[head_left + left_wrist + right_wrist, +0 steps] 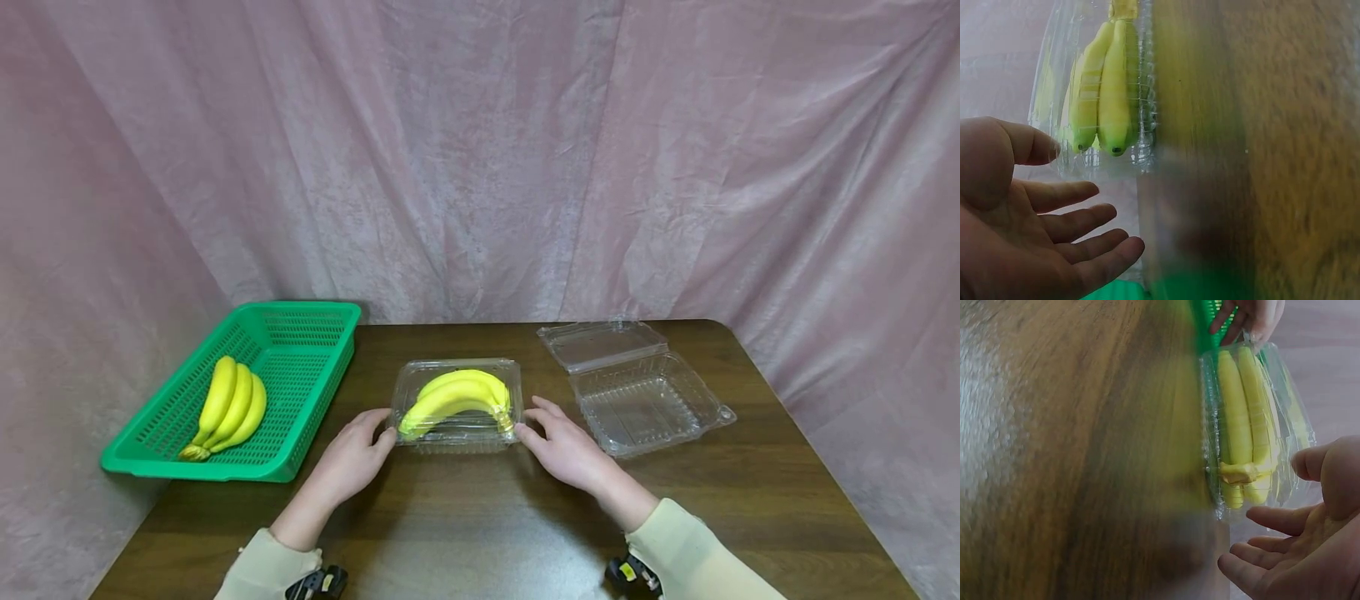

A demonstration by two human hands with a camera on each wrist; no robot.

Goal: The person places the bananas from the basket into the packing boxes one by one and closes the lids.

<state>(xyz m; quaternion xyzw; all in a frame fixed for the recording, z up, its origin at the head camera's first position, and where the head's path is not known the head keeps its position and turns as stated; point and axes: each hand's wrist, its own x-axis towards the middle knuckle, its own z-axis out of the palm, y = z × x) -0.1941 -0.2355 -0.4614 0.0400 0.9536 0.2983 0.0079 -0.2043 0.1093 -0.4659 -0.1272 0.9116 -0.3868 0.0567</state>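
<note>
A clear plastic clamshell box [459, 435] sits at the middle of the table, its lid down over a bunch of yellow bananas [453, 398]. My left hand [356, 450] is at the box's left front corner, thumb tip at the rim and the other fingers loosely spread in the left wrist view. At the right front corner is my right hand [562, 446], its thumb against the edge. The right wrist view shows its fingers [1272, 519] extended and apart beside the box. Through the plastic, the banana stems point right.
A green plastic basket [318, 392] stands on the left with another bunch of bananas [228, 404] inside. To the right lies a second clear clamshell box [641, 400], its lid folded back. The brown table [465, 517] ends at a pink curtain [480, 167] behind.
</note>
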